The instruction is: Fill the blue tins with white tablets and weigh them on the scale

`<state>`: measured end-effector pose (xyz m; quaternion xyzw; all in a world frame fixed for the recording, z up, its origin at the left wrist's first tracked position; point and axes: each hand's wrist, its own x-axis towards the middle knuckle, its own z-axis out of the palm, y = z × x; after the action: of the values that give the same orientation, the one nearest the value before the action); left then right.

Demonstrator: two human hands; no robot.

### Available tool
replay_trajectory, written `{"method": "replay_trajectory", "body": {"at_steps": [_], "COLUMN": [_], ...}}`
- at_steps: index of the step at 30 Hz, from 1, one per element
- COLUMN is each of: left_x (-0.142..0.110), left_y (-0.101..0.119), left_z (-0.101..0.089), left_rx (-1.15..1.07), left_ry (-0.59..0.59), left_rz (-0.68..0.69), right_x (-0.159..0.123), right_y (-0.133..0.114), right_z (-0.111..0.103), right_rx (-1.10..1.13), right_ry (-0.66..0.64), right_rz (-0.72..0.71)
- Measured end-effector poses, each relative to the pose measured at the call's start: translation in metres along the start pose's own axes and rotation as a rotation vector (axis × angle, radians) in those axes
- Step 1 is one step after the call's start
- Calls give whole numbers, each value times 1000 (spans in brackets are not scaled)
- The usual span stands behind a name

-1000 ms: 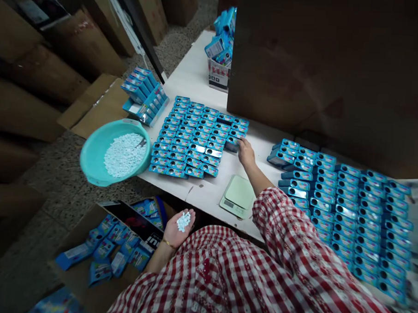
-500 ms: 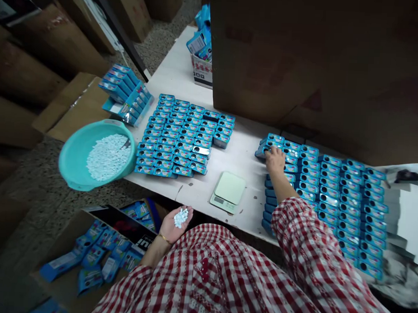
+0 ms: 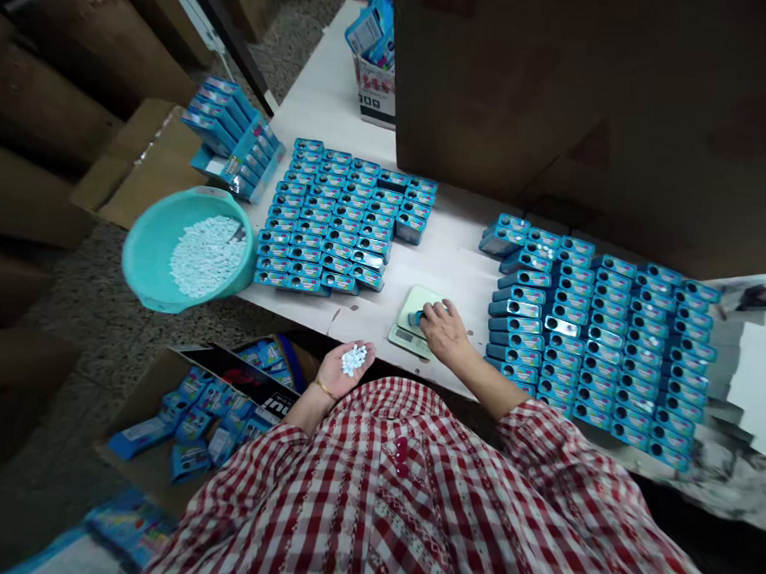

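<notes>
My left hand (image 3: 332,374) is palm up at the table's front edge, cupping a small heap of white pellets (image 3: 354,359). Over the pale green kitchen scale (image 3: 407,337), my right hand (image 3: 445,334) grips a small blue box (image 3: 415,319), mostly covered by my fingers. Whether the box rests on the scale or is held just above it, I cannot tell. Rows of upright blue boxes (image 3: 521,312) stand to the right of the scale. Another block of such boxes (image 3: 326,221) stands to its left.
A turquoise basin (image 3: 144,255) of white pellets sits at the table's left edge. Stacked blue packs (image 3: 221,128) lie behind it. A carton (image 3: 144,378) of blue boxes is below the table. One large brown carton (image 3: 556,100) walls off the back.
My right hand has moved from the right-hand rows leftward to the scale, bringing a blue box. My left hand still holds the pellets. The view has shifted slightly.
</notes>
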<state>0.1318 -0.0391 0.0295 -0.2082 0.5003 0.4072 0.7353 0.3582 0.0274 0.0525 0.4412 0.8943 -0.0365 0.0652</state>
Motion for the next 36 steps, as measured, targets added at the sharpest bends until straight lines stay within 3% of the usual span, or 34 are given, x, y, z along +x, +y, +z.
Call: {"method": "replay_trajectory", "body": {"at_steps": [4, 10, 24, 33, 36], "left_x": [-1, -3, -4, -4, -3], "left_y": [-1, 0, 3, 0, -1], "left_z": [-3, -20, -41, -31, -26], "left_rx": [12, -7, -44, -23, -12], "left_ry": [-7, 5, -8, -27, -32], "left_rz": [-5, -7, 15, -17, -26], "right_x": [-9, -43, -45, -43, -36], "right_y": [-2, 22, 21, 20, 18], "right_z": [4, 16, 31, 34, 41], "right_rx": [82, 259, 274, 355, 389], "right_ry": [39, 194, 257, 256, 188], "right_rz": [74, 354, 401, 347, 272]}}
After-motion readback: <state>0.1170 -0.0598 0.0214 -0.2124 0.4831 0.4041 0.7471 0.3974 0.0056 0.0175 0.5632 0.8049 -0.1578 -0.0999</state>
